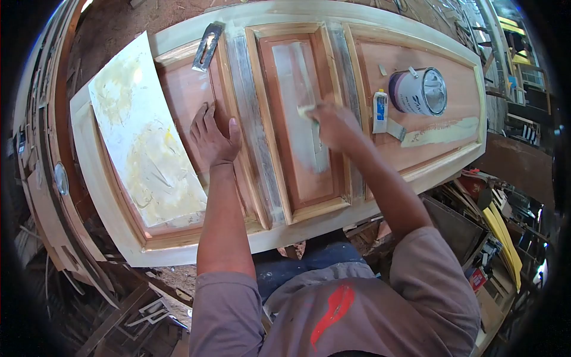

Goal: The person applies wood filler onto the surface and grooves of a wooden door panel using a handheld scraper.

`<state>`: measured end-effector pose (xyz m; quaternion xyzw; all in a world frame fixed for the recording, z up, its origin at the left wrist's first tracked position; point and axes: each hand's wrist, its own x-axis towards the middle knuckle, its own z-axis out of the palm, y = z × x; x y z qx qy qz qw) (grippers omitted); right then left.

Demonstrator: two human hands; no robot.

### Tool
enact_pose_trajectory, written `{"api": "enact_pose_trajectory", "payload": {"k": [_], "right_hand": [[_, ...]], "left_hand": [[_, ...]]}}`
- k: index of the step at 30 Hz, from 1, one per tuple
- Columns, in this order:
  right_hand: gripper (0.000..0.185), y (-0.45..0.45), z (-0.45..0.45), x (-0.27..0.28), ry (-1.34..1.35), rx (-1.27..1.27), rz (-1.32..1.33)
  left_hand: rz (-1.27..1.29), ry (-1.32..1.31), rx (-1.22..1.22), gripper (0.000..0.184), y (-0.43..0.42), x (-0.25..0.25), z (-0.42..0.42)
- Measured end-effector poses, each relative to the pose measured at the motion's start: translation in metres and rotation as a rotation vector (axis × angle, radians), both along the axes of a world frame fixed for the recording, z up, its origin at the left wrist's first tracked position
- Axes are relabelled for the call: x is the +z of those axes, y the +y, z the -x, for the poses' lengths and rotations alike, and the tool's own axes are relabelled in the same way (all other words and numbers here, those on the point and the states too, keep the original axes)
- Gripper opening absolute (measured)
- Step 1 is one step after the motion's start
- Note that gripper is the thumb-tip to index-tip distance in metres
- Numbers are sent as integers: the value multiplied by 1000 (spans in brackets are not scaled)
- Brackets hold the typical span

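Observation:
A wooden door (309, 212) with framed panels lies flat before me. My right hand (335, 126) is closed around what looks like a putty knife over the middle panel (285, 149); its pale end (306, 110) sticks out and the fingers hide much of it. Greyish-white filler (289, 74) is smeared along that panel. My left hand (215, 135) rests flat with fingers spread on the left panel, holding nothing. Beside it lies a white sheet (156, 152) stained with yellowish filler. A dark metal tool with a long slot (208, 47) lies above the left hand.
On the right panel stand an open paint can (419, 91) and, lying nearby, a white and blue tube (380, 110). A small flat scraper piece (395, 129) touches a pale filler patch (443, 132). Timber (44, 196) and scrap wood surround the door.

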<state>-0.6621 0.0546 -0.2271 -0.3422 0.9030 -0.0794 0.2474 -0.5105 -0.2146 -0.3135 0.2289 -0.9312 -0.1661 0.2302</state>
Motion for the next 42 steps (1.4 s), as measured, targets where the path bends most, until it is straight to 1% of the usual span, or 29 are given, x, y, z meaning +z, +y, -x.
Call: {"api": "enact_pose_trajectory", "payload": {"k": [2, 5, 8, 11, 14, 17, 19, 22, 25, 28, 31, 34, 37, 40, 42], "right_hand": [[41, 23, -40, -1, 29, 5, 166], [43, 48, -93, 10, -66, -58, 133], [46, 69, -140, 22, -97, -51, 54], [50, 90, -179, 25, -122, -76, 41], [51, 104, -190, 26, -180, -28, 58], [50, 88, -155, 23, 33, -29, 133], [54, 63, -119, 16, 303, 78, 244], [54, 55, -103, -27, 360, 205, 276], [53, 74, -125, -53, 294, 307, 300], [54, 98, -146, -54, 274, 461, 288], [53, 120, -160, -43, 53, 556, 291], [52, 131, -153, -26, -109, 782, 348], [50, 122, -140, -16, -151, 624, 472], [48, 73, -101, -4, -6, 171, 478], [47, 41, -72, -4, 197, 77, 407]], "left_hand": [[1, 11, -7, 59, 0, 0, 0], [9, 26, -17, 59, 0, 1, 0], [26, 25, -21, 59, -1, -2, 0], [28, 33, -25, 58, 0, -4, 0], [36, 28, -23, 56, 0, -1, 1], [33, 19, -7, 55, 1, 1, -1], [34, 19, -14, 55, 1, 0, -2], [33, 27, -19, 55, 1, -1, -1], [25, 26, -15, 56, 1, -1, -2], [27, 19, -8, 56, 1, -2, -1], [31, 19, -6, 56, 1, -1, 0], [9, 22, -1, 56, 1, -1, 0], [23, 19, -2, 57, 1, -1, -1], [34, 19, -9, 57, 1, -2, -1], [39, 10, -8, 57, 2, -2, -1]]}}
